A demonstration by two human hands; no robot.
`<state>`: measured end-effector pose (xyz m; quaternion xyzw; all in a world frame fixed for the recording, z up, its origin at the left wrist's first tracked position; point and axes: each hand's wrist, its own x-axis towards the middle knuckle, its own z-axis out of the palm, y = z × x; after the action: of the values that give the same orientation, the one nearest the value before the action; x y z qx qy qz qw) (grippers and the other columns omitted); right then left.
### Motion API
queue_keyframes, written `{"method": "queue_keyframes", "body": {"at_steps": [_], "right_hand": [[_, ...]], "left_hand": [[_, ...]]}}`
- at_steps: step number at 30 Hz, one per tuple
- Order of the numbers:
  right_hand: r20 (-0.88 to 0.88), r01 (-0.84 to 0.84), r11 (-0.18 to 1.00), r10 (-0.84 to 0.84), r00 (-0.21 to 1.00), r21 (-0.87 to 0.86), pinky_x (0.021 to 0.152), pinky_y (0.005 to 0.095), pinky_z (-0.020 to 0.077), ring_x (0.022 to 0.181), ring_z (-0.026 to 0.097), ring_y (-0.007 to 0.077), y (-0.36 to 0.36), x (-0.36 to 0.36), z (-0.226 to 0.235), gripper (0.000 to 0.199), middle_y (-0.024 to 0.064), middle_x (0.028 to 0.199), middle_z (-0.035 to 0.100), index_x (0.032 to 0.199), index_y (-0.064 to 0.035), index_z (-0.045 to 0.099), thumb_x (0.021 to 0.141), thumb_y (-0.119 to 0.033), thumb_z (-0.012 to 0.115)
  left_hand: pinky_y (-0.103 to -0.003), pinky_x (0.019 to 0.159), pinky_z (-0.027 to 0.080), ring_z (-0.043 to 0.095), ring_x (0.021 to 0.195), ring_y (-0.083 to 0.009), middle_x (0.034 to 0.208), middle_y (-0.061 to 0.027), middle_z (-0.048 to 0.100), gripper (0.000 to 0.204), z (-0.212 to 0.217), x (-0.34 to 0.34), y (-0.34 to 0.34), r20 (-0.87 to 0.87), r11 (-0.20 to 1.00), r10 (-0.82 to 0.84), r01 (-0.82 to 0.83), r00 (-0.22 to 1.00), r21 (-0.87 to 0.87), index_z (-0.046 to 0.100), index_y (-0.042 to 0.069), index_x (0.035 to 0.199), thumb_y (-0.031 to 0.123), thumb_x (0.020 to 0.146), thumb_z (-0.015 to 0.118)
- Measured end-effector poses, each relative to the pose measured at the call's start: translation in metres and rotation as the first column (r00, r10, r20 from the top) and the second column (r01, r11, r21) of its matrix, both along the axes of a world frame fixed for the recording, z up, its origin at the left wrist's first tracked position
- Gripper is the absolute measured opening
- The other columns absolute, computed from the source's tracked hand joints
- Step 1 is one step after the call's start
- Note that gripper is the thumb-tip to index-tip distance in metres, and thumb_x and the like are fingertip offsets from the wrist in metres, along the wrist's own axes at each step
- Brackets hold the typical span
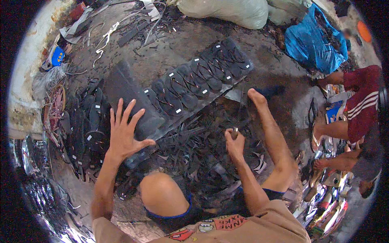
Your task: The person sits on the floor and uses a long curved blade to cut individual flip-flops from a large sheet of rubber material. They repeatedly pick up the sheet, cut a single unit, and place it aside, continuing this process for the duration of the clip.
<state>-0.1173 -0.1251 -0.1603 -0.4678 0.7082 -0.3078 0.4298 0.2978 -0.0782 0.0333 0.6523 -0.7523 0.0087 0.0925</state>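
Note:
My left hand [123,131] is spread wide, fingers apart, hovering over a dark rubber sheet [127,93] and holding nothing. My right hand [235,143] is closed around a small tool [235,133], held above a heap of black rubber scraps [194,146]. Beyond both hands, a row of several black flip-flop sandals [194,83] with small white labels lies on a board, running diagonally up to the right. My bare knee [162,194] and outstretched leg [271,137] frame the scraps.
More black sandals [87,129] are piled at the left. A white sack [227,12] and a blue plastic bag [314,40] lie at the back. Another person in a red shirt [360,109] sits at the right among shiny packaging [328,206].

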Motion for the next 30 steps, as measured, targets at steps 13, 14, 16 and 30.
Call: {"method": "queue_keyframes", "body": {"at_steps": [13,14,16,30], "right_hand": [[0.322,0.21,0.97,-0.24,0.916,0.126,0.047,0.0313,0.0519,0.06,0.068,0.0153,-0.203,0.042,-0.05,0.036,0.0095,0.087,0.072,0.099,0.0017,0.066,0.096,-0.033,0.074],[0.337,0.21,0.969,-0.242,0.91,0.129,0.047,0.0321,0.0519,0.06,0.067,0.0155,-0.203,0.049,-0.052,0.036,0.0102,0.086,0.072,0.096,0.0007,0.066,0.095,-0.034,0.075],[0.367,0.205,0.973,-0.229,0.902,0.104,0.047,0.0336,0.0517,0.058,0.067,0.0161,-0.211,0.068,-0.038,0.037,0.0115,0.084,0.073,0.091,-0.0014,0.066,0.093,-0.037,0.076],[-0.002,0.275,0.828,-0.316,0.949,-0.489,0.096,0.0489,0.0554,0.106,0.073,0.0404,-0.231,-0.059,0.212,0.046,0.0244,0.108,0.076,0.11,-0.0017,0.076,0.075,-0.03,0.078]], "left_hand": [[-0.056,0.127,0.022,0.029,0.155,-0.0418,0.16,-0.0202,0.042,0.092,-0.054,0.014,-0.012,-0.158,0.95,0.157,-0.193,0.975,-0.246,0.046,0.006,0.153,0.025,0.072,0.088],[-0.052,0.124,0.027,0.037,0.149,-0.0385,0.158,-0.0201,0.045,0.085,-0.055,0.038,0.013,-0.456,0.854,0.348,-0.477,0.82,-0.207,0.046,0.001,0.152,0.024,0.08,0.084],[-0.046,0.118,0.038,0.052,0.137,-0.0318,0.154,-0.0199,0.05,0.072,-0.045,0.082,0.059,-0.856,0.523,0.486,-0.843,0.176,0.124,0.044,-0.008,0.15,0.022,0.094,0.077],[-0.042,0.11,0.046,0.061,0.121,-0.0301,0.142,-0.0175,0.061,0.061,0.118,0.015,0.133,-0.969,0.483,-0.04,-0.844,0.243,-0.231,0.053,-0.009,0.142,0.012,0.091,0.078]]}}
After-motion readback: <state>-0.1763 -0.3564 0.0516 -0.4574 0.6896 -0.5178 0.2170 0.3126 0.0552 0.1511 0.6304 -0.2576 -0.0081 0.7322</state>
